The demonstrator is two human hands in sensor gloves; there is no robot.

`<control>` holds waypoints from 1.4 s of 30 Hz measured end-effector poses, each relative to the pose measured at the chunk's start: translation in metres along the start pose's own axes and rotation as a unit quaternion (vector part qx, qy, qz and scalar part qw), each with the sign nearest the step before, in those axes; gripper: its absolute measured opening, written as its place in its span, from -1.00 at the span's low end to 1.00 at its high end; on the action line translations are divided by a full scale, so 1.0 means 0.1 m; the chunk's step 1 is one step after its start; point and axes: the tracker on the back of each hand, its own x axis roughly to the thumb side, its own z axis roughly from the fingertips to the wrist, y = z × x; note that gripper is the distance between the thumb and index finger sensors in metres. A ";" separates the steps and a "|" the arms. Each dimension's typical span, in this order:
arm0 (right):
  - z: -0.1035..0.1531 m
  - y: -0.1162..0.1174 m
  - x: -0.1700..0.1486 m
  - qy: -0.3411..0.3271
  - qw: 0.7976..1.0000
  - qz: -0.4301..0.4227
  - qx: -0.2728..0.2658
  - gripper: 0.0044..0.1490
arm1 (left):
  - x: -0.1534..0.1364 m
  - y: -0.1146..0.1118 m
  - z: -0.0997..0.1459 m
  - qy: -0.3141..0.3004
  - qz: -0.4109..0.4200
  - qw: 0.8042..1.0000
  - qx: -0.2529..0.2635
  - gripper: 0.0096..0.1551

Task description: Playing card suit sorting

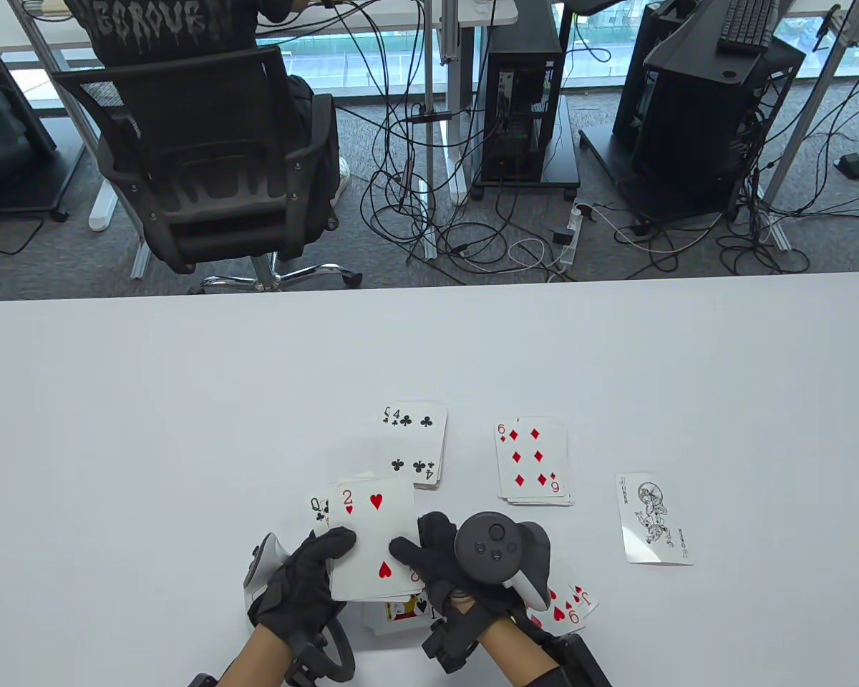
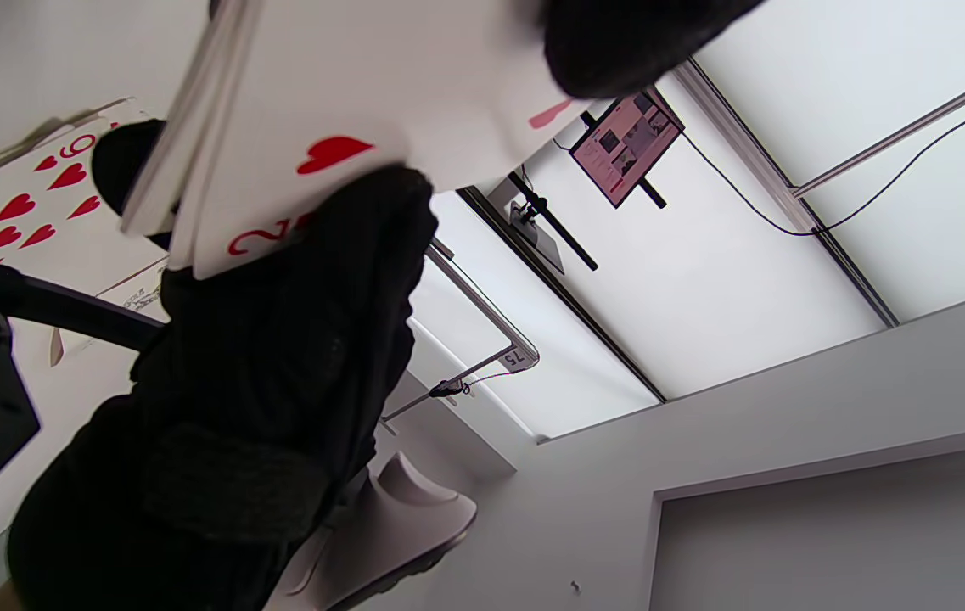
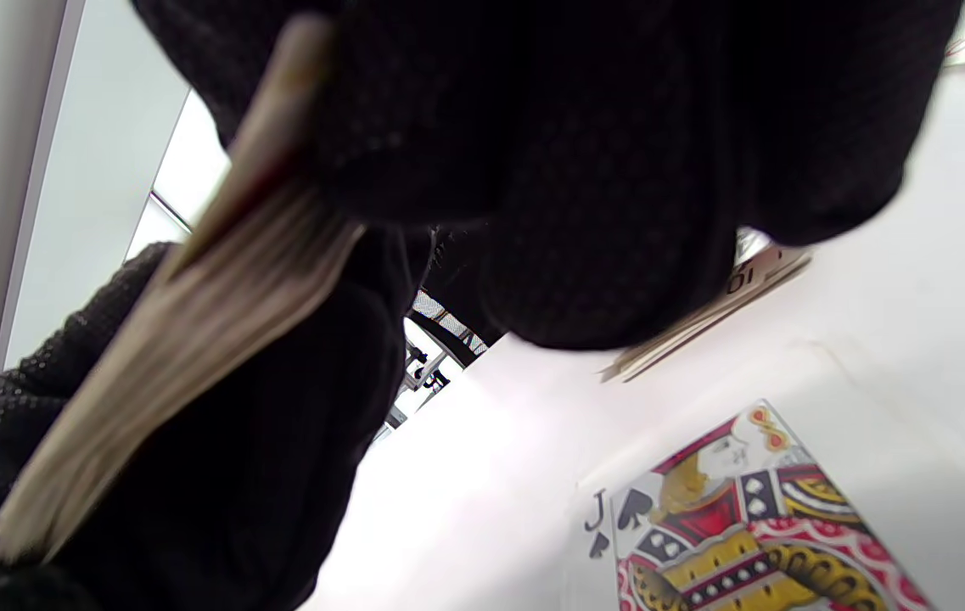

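My left hand (image 1: 315, 572) grips a face-up deck (image 1: 372, 547) just above the table's near edge, thumb across its left side. The two of hearts (image 2: 321, 127) is the top card. My right hand (image 1: 422, 551) pinches that card's right edge. In the right wrist view the deck's edge (image 3: 176, 339) shows between dark gloved fingers (image 3: 618, 212). Face-up piles lie on the white table (image 1: 186, 429): clubs (image 1: 415, 444), diamonds (image 1: 533, 461), hearts (image 1: 569, 605) partly under my right wrist, and spades (image 1: 401, 608) below the deck, its jack (image 3: 728, 518) on top.
A single joker (image 1: 653, 519) lies to the right of the diamond pile. Beyond the table's far edge stand an office chair (image 1: 207, 164) with a seated person, computer towers (image 1: 522, 100) and loose cables on the floor.
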 end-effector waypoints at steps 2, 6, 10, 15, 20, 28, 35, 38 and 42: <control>0.00 -0.03 -0.01 -0.002 1.000 -0.002 -0.003 -0.42 | 0.00 0.00 0.00 0.001 -0.001 1.000 0.000 -0.37; 0.02 -0.10 -0.03 -0.012 1.000 -0.022 -0.003 -0.50 | 0.00 -0.01 0.00 0.002 0.001 1.000 -0.001 -0.38; 0.05 -0.16 -0.05 -0.012 0.999 -0.041 -0.008 -0.53 | -0.01 -0.01 0.00 0.002 0.003 1.000 -0.004 -0.39; 0.08 -0.23 -0.09 -0.013 0.998 -0.057 -0.017 -0.53 | 0.00 -0.02 -0.01 0.001 0.003 1.000 -0.008 -0.38; 0.11 -0.20 -0.10 -0.003 0.997 -0.072 -0.031 -0.52 | -0.04 -0.05 -0.02 0.007 0.005 1.000 -0.020 -0.36; 0.11 -0.08 -0.04 -0.005 0.998 -0.041 -0.038 -0.25 | -0.04 -0.05 -0.02 0.004 0.012 1.000 -0.017 -0.37; 0.11 -0.08 -0.05 -0.003 0.995 -0.082 -0.052 -0.49 | -0.04 -0.05 -0.02 0.009 0.010 1.000 -0.020 -0.34; 0.11 -0.10 -0.07 -0.001 0.995 -0.084 -0.048 -0.48 | -0.04 -0.04 -0.02 0.007 0.002 1.000 -0.020 -0.35; 0.12 -0.19 -0.14 0.006 0.996 -0.066 -0.053 -0.44 | -0.03 -0.03 -0.02 0.004 -0.001 1.000 -0.021 -0.37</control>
